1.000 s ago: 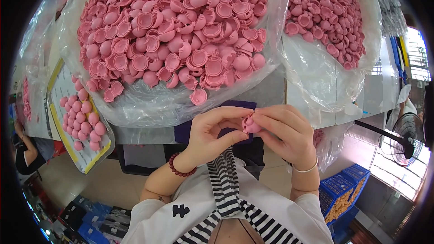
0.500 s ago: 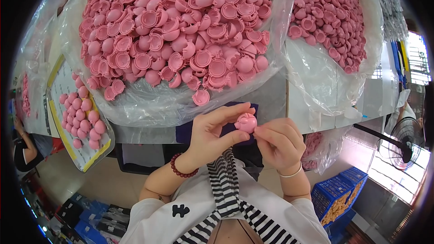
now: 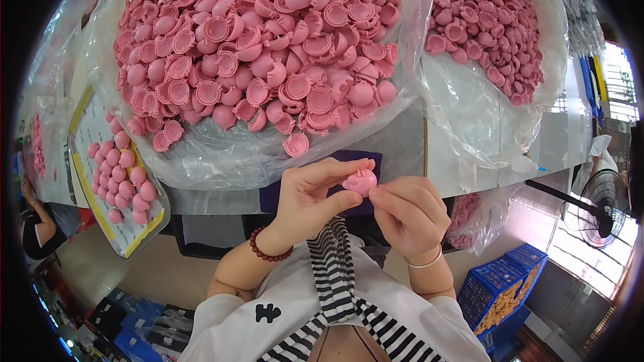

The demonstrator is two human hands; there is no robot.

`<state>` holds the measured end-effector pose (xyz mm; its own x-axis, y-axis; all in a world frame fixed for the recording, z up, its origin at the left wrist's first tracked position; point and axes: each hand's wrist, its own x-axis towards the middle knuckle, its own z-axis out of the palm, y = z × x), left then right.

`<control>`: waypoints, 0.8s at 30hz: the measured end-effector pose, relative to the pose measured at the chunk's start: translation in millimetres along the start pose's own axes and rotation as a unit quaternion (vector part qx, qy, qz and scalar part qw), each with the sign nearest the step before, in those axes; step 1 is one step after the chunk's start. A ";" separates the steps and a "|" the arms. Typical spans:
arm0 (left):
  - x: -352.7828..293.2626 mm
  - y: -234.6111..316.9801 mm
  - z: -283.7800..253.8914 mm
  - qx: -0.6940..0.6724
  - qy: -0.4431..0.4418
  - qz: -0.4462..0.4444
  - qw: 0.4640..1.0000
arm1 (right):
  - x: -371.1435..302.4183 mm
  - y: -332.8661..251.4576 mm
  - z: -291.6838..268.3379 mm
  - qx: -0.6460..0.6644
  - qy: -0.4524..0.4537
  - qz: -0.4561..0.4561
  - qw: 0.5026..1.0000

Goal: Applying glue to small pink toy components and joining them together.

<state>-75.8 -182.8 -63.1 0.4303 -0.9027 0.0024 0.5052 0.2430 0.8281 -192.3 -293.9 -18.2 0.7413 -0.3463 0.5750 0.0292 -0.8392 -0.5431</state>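
A small round pink plastic pig [image 3: 361, 182] is held between both hands over the near edge of the table. My left hand [image 3: 312, 194] pinches it from the left, thumb below and index finger above. From the right, the fingertips of my right hand [image 3: 412, 214] press against its lower side. Beyond my hands, a large heap of pink plastic half-shells [image 3: 261, 47] lies on a clear plastic sheet [image 3: 215, 161]. One loose half-shell [image 3: 296, 144] sits at the heap's near edge, close to my left hand.
A yellow-edged tray [image 3: 127, 245] with several closed pink balls [image 3: 121, 184] stands at the left. More pink shells [image 3: 486, 20] lie on plastic at the right. A purple cloth [image 3: 272, 198] is under my hands. Blue crates [image 3: 500, 291] and a fan [image 3: 602, 211] stand at the right.
The pink pig has turned in my fingers and shifted slightly left. My right hand has moved a little left with it; both hands keep their grip.
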 end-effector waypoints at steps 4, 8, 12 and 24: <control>-0.9 -2.2 -1.1 0.014 0.003 0.014 1.000 | -1.2 -0.7 -0.3 -0.002 -0.004 0.000 1.000; -1.5 -3.4 -1.8 0.027 0.000 0.035 0.999 | -1.8 -1.8 -0.4 -0.005 -0.003 -0.002 1.000; 0.0 0.9 1.8 0.027 -0.005 0.028 0.999 | -5.0 -3.0 -1.1 -0.018 -0.001 -0.006 1.000; -5.4 50.0 11.6 0.375 -0.032 0.234 0.896 | -79.5 115.2 -131.7 -0.350 0.427 0.240 0.798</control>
<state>-61.5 -169.8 -15.1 0.4073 -0.7887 0.4605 -0.3754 0.3151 0.8717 -336.2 -418.3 -45.8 -0.1825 -0.6064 0.7739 -0.7248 -0.4489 -0.5226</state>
